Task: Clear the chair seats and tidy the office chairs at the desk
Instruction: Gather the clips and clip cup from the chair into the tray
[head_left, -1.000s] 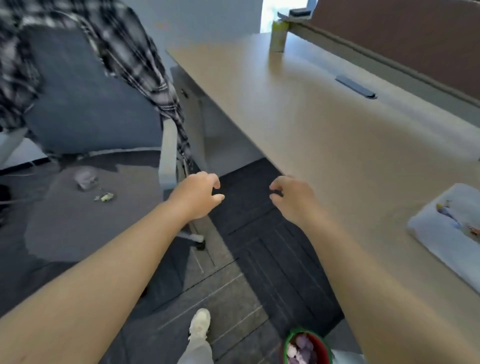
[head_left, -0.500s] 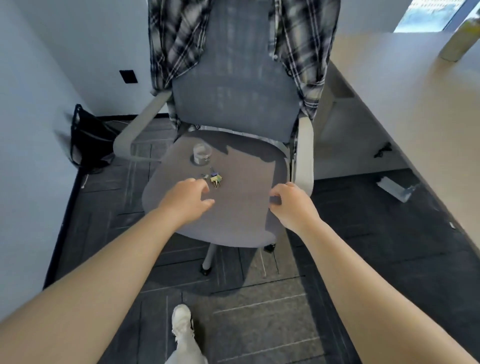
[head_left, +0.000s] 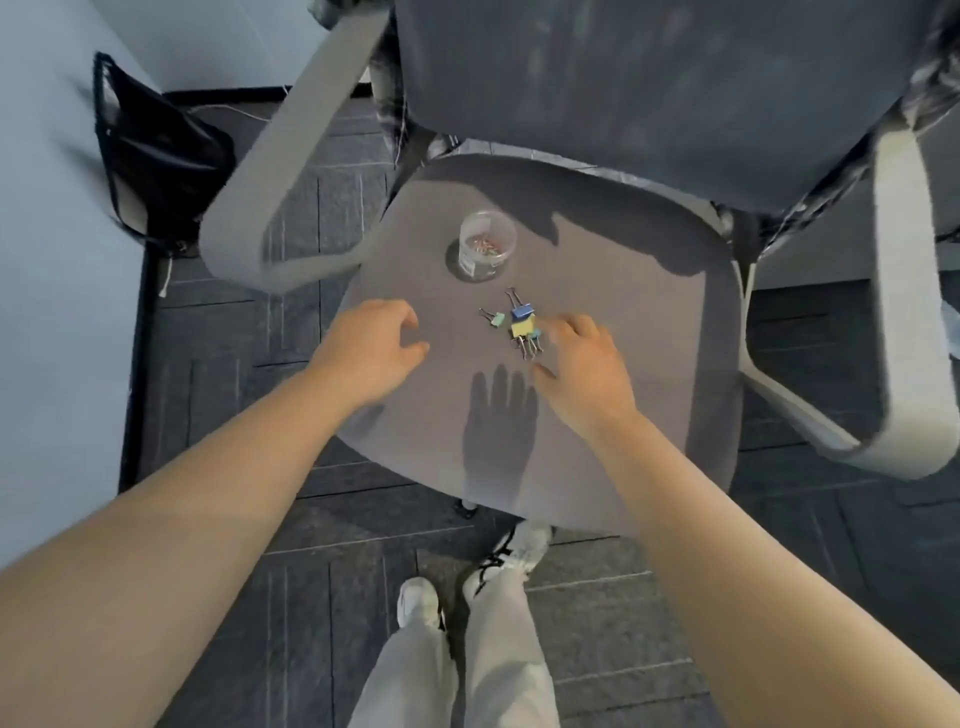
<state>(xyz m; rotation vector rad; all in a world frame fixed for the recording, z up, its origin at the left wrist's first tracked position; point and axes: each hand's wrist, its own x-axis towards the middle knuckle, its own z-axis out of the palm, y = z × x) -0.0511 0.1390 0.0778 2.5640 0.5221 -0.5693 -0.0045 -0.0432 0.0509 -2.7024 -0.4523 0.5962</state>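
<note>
A grey office chair seat (head_left: 613, 415) fills the middle of the view, with its dark backrest (head_left: 649, 93) above. On the seat stands a small clear tub of paper clips (head_left: 487, 244). Just in front of it lies a cluster of coloured binder clips (head_left: 522, 325), and a small green binder clip (head_left: 496, 318) sits to their left. My right hand (head_left: 584, 371) hovers over the seat with its fingertips right beside the clip cluster, fingers apart, holding nothing. My left hand (head_left: 371, 348) is over the seat's left edge, fingers loosely curled and empty.
Pale grey armrests stand at the left (head_left: 291, 171) and right (head_left: 904, 312) of the seat. A black bag (head_left: 156, 156) leans against the wall at the left. A plaid shirt (head_left: 930, 104) hangs on the backrest. My feet (head_left: 467, 587) are on the dark carpet under the seat's front.
My view has turned from the desk to the chair and closed in on the seat. Both hands have moved forward over the seat, the right one up to the binder clips.
</note>
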